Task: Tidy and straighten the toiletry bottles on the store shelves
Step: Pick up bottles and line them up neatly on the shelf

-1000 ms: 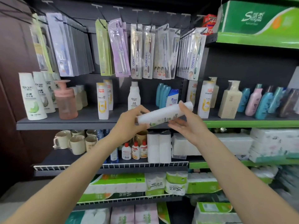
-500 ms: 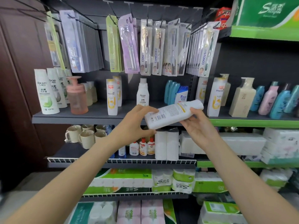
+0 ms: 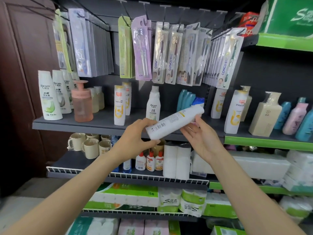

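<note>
held bottle: a white shampoo bottle (image 3: 175,122) lies tilted in mid-air in front of the grey shelf (image 3: 94,123), barcode end low and left, yellow-marked end high and right.
left hand: the left hand (image 3: 137,138) grasps the lower end, thumb under and fingers curled over the top.
right hand: the right hand (image 3: 201,138) is palm-up and relaxed, fingertips touching the bottle's upper end from below, supporting rather than clenching.
handling: likely light to moderate in weight, stiff plastic with a little give; the glossy skin looks smooth and could slip, so a hold around the broad middle or base seems safest.
shape: a flat-sided, elongated body, broader at one end; which end carries the cap cannot be told.
matching bottles: upright white and yellow pantene bottles (image 3: 120,106) stand on the same shelf, with more of them (image 3: 236,111) to the right.
neighbours: a white racien bottle (image 3: 153,106) stands just behind the hands; a translucent pink pump bottle (image 3: 82,102) stands further left.
above: carded toothbrush packs (image 3: 160,53) hang from hooks in clear blister plastic.
below: cream mugs (image 3: 89,147) and wrapped paper rolls (image 3: 176,160) sit on a wire-edged shelf.
</note>
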`<state>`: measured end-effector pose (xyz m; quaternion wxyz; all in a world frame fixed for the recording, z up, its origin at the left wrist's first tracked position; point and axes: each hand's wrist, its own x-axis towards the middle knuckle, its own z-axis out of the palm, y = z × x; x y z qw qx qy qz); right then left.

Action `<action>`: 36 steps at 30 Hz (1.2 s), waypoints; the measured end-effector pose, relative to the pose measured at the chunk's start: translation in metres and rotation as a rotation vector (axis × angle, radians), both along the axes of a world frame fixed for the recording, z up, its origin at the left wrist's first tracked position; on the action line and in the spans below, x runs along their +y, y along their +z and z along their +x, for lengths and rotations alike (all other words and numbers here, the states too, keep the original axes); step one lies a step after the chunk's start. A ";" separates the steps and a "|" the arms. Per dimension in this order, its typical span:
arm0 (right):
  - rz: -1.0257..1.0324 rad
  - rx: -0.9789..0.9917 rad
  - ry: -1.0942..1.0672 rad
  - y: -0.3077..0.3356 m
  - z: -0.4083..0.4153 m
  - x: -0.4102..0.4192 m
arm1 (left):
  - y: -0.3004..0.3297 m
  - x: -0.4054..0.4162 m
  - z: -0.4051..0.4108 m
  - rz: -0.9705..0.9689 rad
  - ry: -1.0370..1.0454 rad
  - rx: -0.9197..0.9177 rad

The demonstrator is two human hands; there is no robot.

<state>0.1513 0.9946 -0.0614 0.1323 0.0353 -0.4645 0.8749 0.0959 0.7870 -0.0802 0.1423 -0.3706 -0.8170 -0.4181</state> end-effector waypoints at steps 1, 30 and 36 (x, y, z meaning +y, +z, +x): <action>-0.006 0.030 0.012 0.000 -0.008 0.000 | 0.001 0.001 -0.005 0.020 -0.038 -0.065; 0.879 -0.058 -0.611 0.025 -0.227 0.036 | 0.055 0.051 -0.244 -0.098 0.048 0.149; 0.975 -0.064 -0.563 0.020 -0.272 0.046 | 0.063 0.053 -0.255 -0.114 0.030 0.093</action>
